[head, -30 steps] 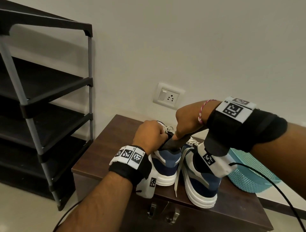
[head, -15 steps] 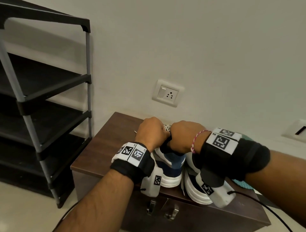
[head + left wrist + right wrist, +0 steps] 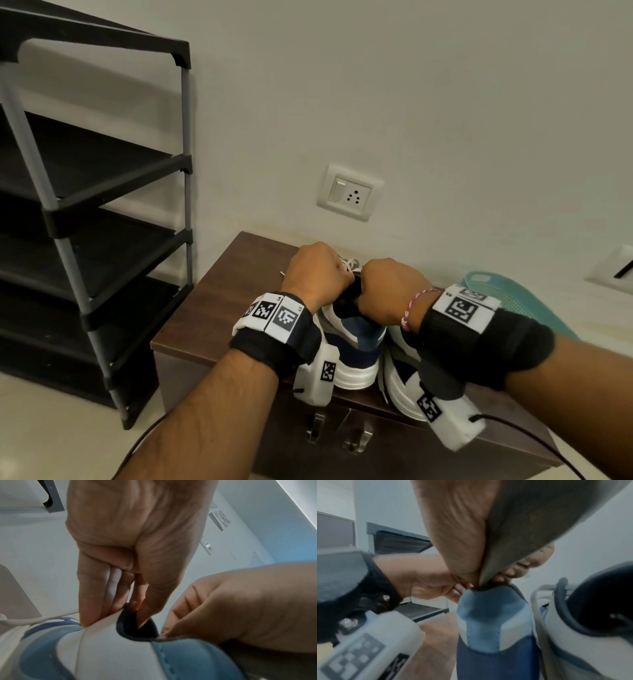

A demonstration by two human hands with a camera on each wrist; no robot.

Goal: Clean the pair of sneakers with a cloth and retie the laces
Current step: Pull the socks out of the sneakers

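Observation:
Two white-and-blue sneakers stand side by side on a brown cabinet (image 3: 219, 308). My left hand (image 3: 318, 270) pinches the collar of the left sneaker (image 3: 356, 342); the left wrist view shows the thumb inside the opening and the fingers (image 3: 96, 601) on the white side of that sneaker (image 3: 111, 649). My right hand (image 3: 390, 287) grips a dark grey flat piece (image 3: 513, 540), cloth or insole I cannot tell, whose lower end goes into the collar behind the heel (image 3: 493, 622). The right sneaker (image 3: 400, 387) stands untouched beneath my right wrist. Loose white laces (image 3: 351, 263) lie beyond my hands.
A black tiered shoe rack (image 3: 102, 205) stands on the floor to the left of the cabinet. A teal mesh basket (image 3: 507, 298) sits on the cabinet behind my right forearm. A wall socket (image 3: 349, 193) is above. Metal handles (image 3: 318, 428) are on the cabinet front.
My right hand has come down from above the left sneaker to its collar, and more of the dark piece is inside the shoe. The left hand has kept its hold on the collar.

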